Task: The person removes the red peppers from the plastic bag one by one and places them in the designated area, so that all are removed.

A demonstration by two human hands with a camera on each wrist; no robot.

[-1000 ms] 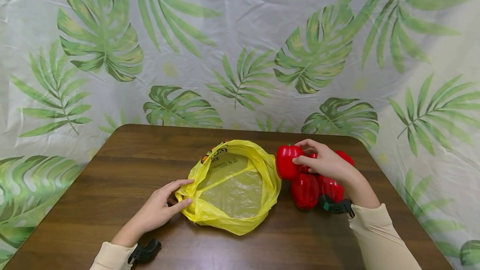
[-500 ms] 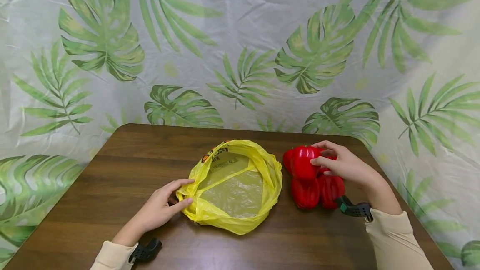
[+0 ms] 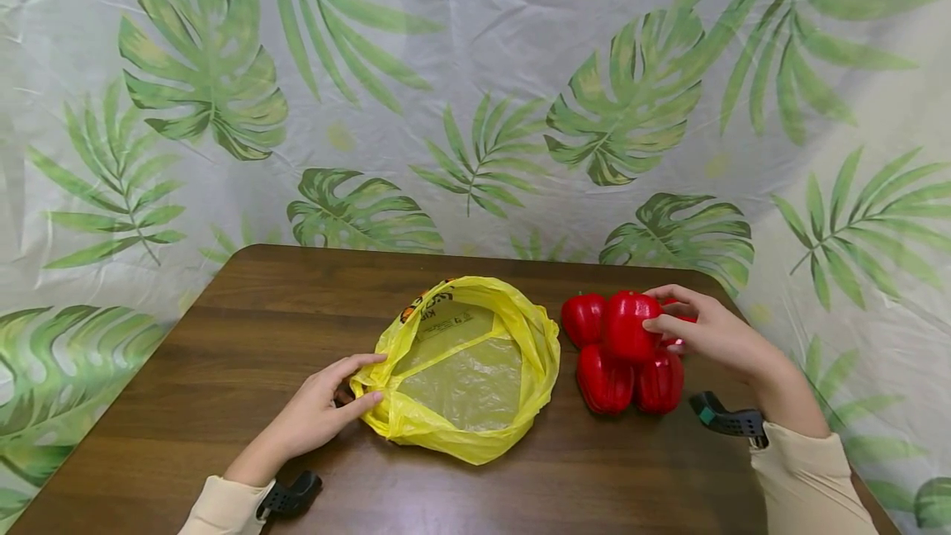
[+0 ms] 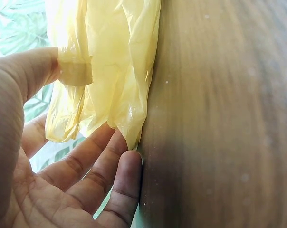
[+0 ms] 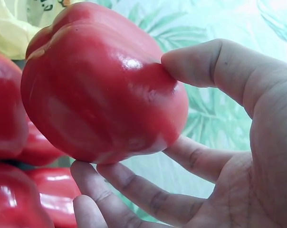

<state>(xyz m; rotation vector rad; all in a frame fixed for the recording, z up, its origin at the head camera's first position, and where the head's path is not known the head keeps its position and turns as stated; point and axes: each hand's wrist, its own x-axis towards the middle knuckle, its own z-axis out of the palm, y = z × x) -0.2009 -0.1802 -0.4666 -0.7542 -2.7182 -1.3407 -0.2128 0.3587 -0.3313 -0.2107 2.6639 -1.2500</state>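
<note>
A yellow plastic bag [image 3: 468,444] stands with its mouth spread wide in the middle of the table. At its left rim my left hand [image 3: 319,407] grips the plastic; in the left wrist view the thumb [image 4: 34,71] lies on a fold and the other fingers reach behind. My right hand [image 3: 709,329] holds a red bell pepper [image 3: 630,324] between thumb and fingers, raised over other red bell peppers [image 3: 605,382]. The held pepper [image 5: 100,90] shows whole in the right wrist view, its far end turned toward the bag. Part of the pepper group is hidden behind my right hand.
The brown wooden table [image 3: 297,295] has its back edge against a leaf-patterned curtain [image 3: 475,64]. The pepper cluster sits close to the bag's right side. Each wrist wears a black band with a camera mount [image 3: 724,419].
My right hand has moved right with the bell pepper, away from the bag's rim to above the other peppers. My left hand and the bag have stayed in place.
</note>
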